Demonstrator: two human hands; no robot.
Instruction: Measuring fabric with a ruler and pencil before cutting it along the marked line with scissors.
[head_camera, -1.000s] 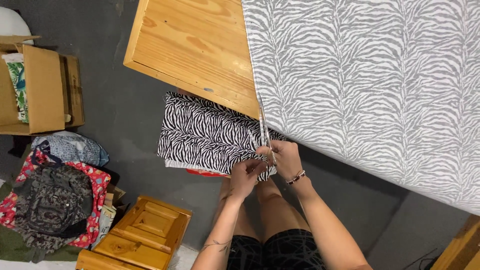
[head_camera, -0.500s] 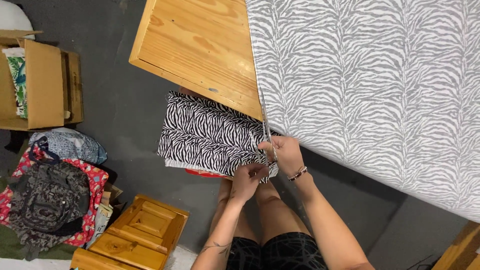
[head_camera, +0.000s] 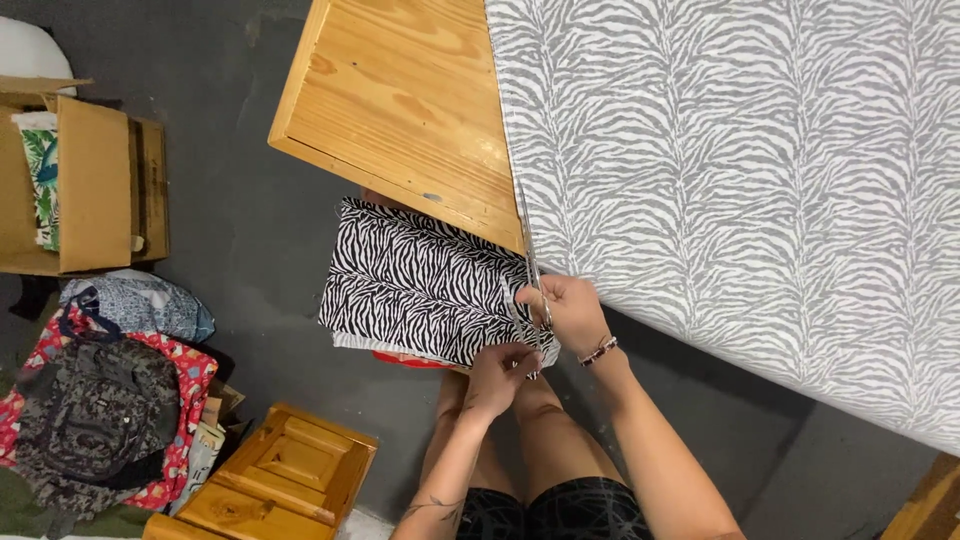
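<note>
A grey zebra-print fabric (head_camera: 740, 180) covers the right part of a wooden table (head_camera: 400, 110) and hangs over its near edge. My right hand (head_camera: 568, 312) is at the fabric's left edge by the table's near corner, closed on scissors (head_camera: 528, 255) whose thin blades run along that edge. Just below it, my left hand (head_camera: 500, 368) pinches the hanging strip of the same fabric. Both hands sit over a folded black-and-white zebra cloth (head_camera: 420, 290).
The folded cloth lies below the table on something red (head_camera: 405, 358). On the dark floor at the left are an open cardboard box (head_camera: 90, 185), a heap of bags and clothes (head_camera: 95, 400), and a wooden drawer front (head_camera: 280, 475). My knees are below.
The view has drifted a little. My right hand with the scissors stays at the fabric's edge, and my left hand has slid slightly lower on the strip.
</note>
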